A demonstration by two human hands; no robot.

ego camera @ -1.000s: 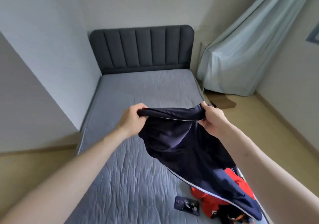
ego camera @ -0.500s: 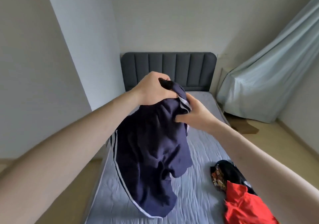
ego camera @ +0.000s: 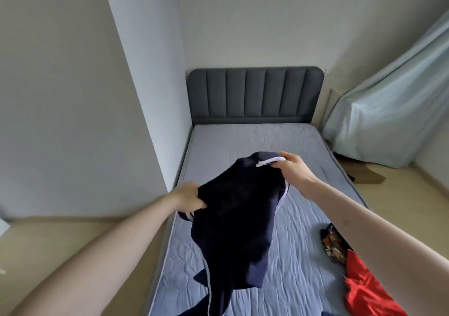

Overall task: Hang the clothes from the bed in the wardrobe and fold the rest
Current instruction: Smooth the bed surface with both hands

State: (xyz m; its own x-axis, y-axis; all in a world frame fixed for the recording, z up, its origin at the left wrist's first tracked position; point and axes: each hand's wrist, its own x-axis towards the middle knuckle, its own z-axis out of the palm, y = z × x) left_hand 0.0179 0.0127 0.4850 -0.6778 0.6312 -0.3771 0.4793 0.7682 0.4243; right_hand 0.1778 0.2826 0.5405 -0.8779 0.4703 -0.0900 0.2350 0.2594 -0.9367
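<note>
A dark navy garment with white side stripes hangs in the air over the grey quilted bed. My left hand grips its left edge, fingers curled into the cloth. Farther from me, my right hand pinches the other edge at a white trim. The garment's lower end drapes down to the mattress near the bottom of the view. At the bed's right side lie a red garment and a dark patterned one.
A dark grey padded headboard stands at the far end. A white wall corner juts out close to the bed's left side. A pale curtain drapes to the floor on the right, beside brown cardboard.
My hands have moved apart and lower, spreading the navy garment: the left went down and left, the right stayed farther out. The camera tilted so more of the bed shows.
</note>
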